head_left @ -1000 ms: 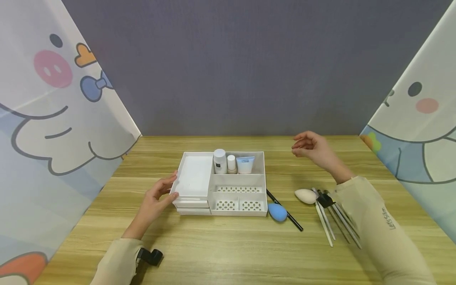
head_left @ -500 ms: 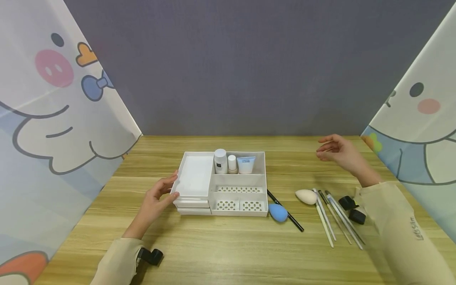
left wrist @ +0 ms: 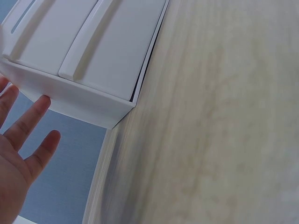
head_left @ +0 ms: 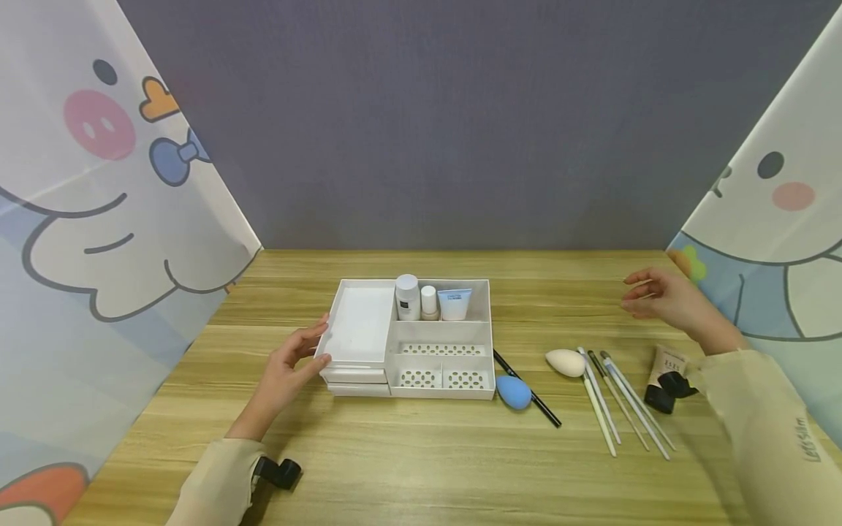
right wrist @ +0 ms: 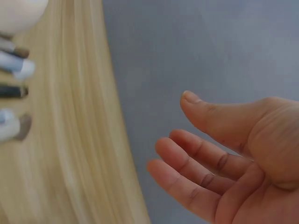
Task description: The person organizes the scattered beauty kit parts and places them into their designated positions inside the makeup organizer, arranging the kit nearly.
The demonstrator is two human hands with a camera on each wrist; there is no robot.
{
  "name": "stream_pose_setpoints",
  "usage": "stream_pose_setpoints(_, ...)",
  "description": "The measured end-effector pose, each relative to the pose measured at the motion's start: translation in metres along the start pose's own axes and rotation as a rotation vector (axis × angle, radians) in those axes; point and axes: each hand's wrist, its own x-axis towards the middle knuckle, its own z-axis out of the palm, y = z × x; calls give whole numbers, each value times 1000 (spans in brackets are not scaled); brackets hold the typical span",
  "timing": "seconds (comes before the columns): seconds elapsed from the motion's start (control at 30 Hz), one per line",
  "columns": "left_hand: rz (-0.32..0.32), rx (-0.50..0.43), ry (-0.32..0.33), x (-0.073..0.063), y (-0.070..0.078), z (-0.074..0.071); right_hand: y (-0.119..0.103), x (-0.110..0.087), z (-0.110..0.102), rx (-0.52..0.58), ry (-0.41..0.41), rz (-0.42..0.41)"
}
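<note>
My left hand (head_left: 287,367) rests at the left side of a white makeup organizer (head_left: 439,394), its thumb by the front corner. In the left wrist view the fingers are spread against the side wall. Two shallow drawers sit under the organizer's flat tray top. Its back compartment holds a white bottle (head_left: 408,299), a small white-capped bottle (head_left: 429,301) and a pale blue tube (head_left: 454,305). My right hand (head_left: 671,301) hovers over the back right of the table with loosely bent fingers and nothing in it, as the right wrist view also shows.
Right of the organizer lie a black pencil (head_left: 546,413) and a blue makeup sponge (head_left: 513,393). Farther right are a cream sponge (head_left: 564,362), several makeup brushes (head_left: 621,402) and a beige tube (head_left: 669,361) with a black cap. A grey partition (head_left: 454,131) stands behind the table.
My right hand has moved right and slightly toward me, away from above the brushes, uncovering the beige tube. The left hand and the organizer have stayed in place.
</note>
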Motion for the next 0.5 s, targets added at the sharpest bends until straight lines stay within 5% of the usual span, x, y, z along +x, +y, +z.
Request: stream_pose_setpoints(0.5,-6,-4,6,-1,1,0,43,-16,-19,-12,-56,128)
